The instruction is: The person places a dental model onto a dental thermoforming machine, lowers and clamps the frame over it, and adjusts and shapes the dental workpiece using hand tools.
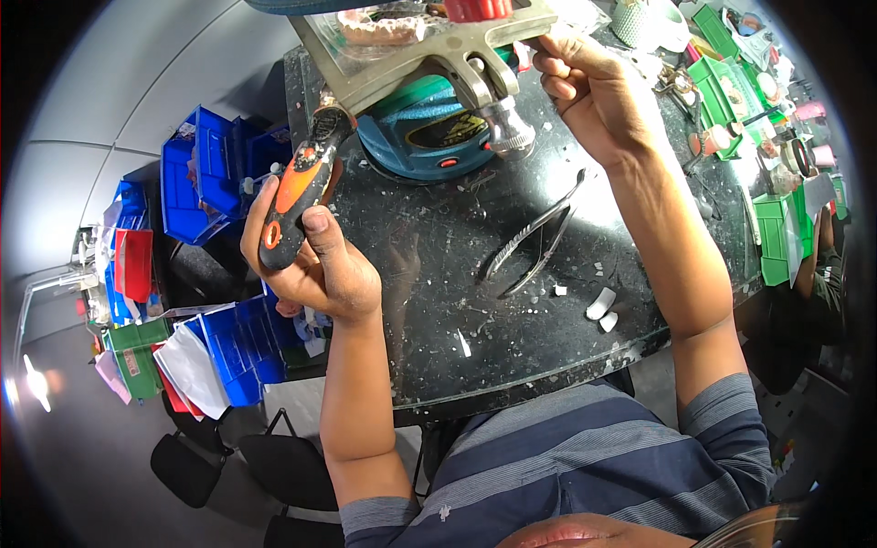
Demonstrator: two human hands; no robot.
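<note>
Hands Flank Metal Frame at a Littered Black Bench

A worker's left hand [320,274] wraps its fingers and thumb around an orange-and-black handle [297,183] that reaches the near left corner of a metal frame [388,82]. The right hand [598,96], well apart from the left, curls its fingertips at the frame's right corner; whether they pinch it or merely touch, one cannot tell. The frame sits at the picture's top edge, above a blue machine [393,151], with a pink dental model [379,29] behind its bar and a silver knob [512,135] below.

The step in hand looks like steadying or adjusting the frame from both sides. The next move seems to call for a firm left hold and careful right fingertips, keeping pressure off the model.

The widest open room lies between the forearms, toward the bench's [429,347] curved near edge, though pliers [521,241] and white scraps [601,303] lie there. On the left, blue bins [196,169] stand close by the left hand; beyond the right forearm, green bins [776,233] and clutter line the far side.
</note>
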